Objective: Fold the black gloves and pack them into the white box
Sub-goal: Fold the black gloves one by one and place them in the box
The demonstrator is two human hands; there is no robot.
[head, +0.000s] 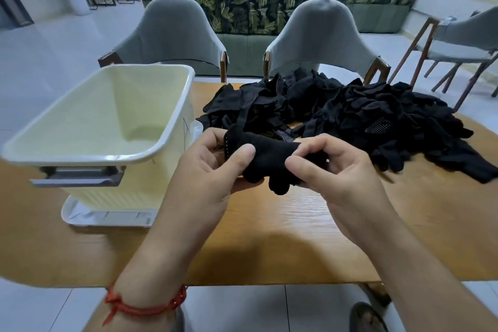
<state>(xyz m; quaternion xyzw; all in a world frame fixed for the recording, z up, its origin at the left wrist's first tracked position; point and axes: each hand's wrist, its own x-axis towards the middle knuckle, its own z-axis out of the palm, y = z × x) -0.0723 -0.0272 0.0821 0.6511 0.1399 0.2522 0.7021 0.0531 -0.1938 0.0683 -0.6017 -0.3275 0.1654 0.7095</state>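
Observation:
A black glove (pixel 269 159) is bunched between both hands above the wooden table (pixel 283 237). My left hand (pixel 213 170) grips its left end, thumb on top. My right hand (pixel 331 170) pinches its right end with thumb and curled fingers. A strap-like part of the glove runs up toward the pile of black gloves (pixel 350 116) spread over the far right of the table. The white box (pixel 99 127) stands open at the left, and nothing shows inside it.
The box sits on its white lid (pixel 107 217) near the table's left edge. Two grey chairs (pixel 172 32) stand behind the table, another at the far right (pixel 463 43). A leaf-patterned sofa (pixel 256 3) is beyond. A dark shoe (pixel 369 317) is on the floor below.

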